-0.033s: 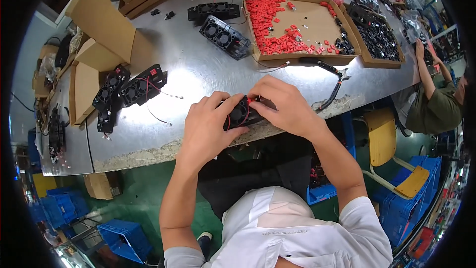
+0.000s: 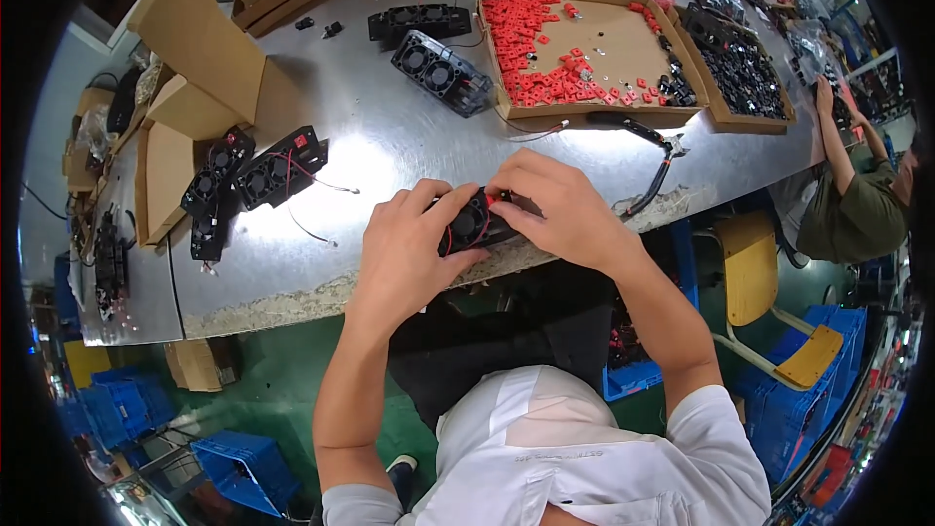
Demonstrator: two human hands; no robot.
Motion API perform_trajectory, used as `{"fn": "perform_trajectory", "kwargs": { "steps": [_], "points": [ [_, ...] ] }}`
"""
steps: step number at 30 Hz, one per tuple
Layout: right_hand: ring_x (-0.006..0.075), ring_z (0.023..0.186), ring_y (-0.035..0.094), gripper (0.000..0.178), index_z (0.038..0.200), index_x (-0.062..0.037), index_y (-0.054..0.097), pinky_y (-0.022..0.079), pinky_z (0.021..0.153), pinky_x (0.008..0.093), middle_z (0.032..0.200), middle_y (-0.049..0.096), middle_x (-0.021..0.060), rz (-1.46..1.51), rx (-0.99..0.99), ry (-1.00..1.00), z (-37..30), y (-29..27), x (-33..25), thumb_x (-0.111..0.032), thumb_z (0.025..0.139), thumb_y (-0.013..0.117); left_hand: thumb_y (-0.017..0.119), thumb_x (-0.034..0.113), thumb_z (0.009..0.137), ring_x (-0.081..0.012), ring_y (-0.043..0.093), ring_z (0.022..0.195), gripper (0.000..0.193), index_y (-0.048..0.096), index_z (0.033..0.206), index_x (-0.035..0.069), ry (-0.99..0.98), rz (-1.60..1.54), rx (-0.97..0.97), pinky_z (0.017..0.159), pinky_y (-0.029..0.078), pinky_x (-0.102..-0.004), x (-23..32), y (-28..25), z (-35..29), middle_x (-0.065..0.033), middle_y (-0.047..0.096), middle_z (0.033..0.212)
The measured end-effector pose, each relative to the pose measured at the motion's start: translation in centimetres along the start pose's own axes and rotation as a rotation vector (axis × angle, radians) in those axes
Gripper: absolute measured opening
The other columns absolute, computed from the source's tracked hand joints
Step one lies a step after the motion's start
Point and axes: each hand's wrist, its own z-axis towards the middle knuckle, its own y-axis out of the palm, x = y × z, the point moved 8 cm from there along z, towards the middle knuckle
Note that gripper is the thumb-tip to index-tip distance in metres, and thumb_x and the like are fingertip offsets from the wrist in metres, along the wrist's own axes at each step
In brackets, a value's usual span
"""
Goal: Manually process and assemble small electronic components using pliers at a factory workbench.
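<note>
Likely light and stiff, that fan unit; grip its edges, spare the blades. Left hand fingers clamp it; right hand fingers pinch the red bit at right.

Fan unit sat half lost, left hand covering one end, right hand other! Red piece at right thumb: mostly hidden, too small to make out. Far right, co-worker faded into dark rim, handiwork blurred. Blue crate part-hidden behind right forearm; white shirt ran off bottom edge.
</note>
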Motion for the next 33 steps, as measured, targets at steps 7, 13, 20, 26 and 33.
{"fn": "perform_trajectory", "kwargs": {
  "steps": [7, 13, 20, 26, 33],
  "points": [
    [0.0347, 0.089, 0.064, 0.017, 0.101, -0.0001, 0.068, 0.053, 0.079, 0.0417, 0.096, 0.064, 0.0130, -0.220, -0.073, -0.078, 0.5, 0.3, -1.6, -0.005, 0.085, 0.073, 0.089, 0.025, 0.069, -0.0309, 0.063, 0.096, 0.066, 0.067, 0.130, 0.014, 0.047, 0.037, 0.020, 0.084, 0.049, -0.0431, -0.1, 0.2, -0.3, -0.0072, 0.065, 0.114],
    [0.0351, 0.088, 0.063, 0.018, 0.102, -0.0007, 0.068, 0.053, 0.079, 0.0427, 0.095, 0.063, 0.0133, -0.171, -0.079, -0.089, 0.3, 0.3, -1.0, -0.005, 0.085, 0.072, 0.090, 0.019, 0.065, -0.0335, 0.064, 0.098, 0.067, 0.069, 0.127, 0.011, 0.000, 0.022, 0.003, 0.087, 0.051, -0.0428, -0.1, 0.1, 0.0, -0.0095, 0.067, 0.112],
    [0.0302, 0.093, 0.064, 0.024, 0.105, 0.0000, 0.069, 0.051, 0.080, 0.0401, 0.099, 0.064, 0.0118, -0.424, -0.058, -0.225, -0.4, 0.7, -2.6, -0.006, 0.082, 0.067, 0.089, 0.024, 0.068, -0.0307, 0.063, 0.097, 0.066, 0.066, 0.130, 0.014, 0.031, 0.029, 0.001, 0.085, 0.049, -0.0432, -0.1, 0.2, -0.1, -0.0072, 0.065, 0.114],
    [0.0286, 0.095, 0.064, 0.031, 0.110, 0.0023, 0.069, 0.050, 0.081, 0.0396, 0.104, 0.064, 0.0126, -0.494, 0.001, -0.269, -1.5, 1.3, -2.9, -0.007, 0.080, 0.066, 0.089, 0.022, 0.067, -0.0315, 0.063, 0.097, 0.066, 0.068, 0.128, 0.012, 0.004, 0.025, -0.004, 0.086, 0.049, -0.0427, -0.1, 0.2, 0.0, -0.0080, 0.065, 0.113],
    [0.0291, 0.094, 0.064, 0.033, 0.113, 0.0029, 0.069, 0.050, 0.082, 0.0395, 0.107, 0.064, 0.0140, -0.497, 0.073, -0.292, -2.1, 1.3, -2.9, -0.008, 0.081, 0.065, 0.089, 0.020, 0.065, -0.0317, 0.063, 0.098, 0.067, 0.069, 0.128, 0.011, -0.006, 0.026, 0.007, 0.086, 0.050, -0.0415, 0.1, 0.2, 0.1, -0.0086, 0.067, 0.112]
  ]
}}
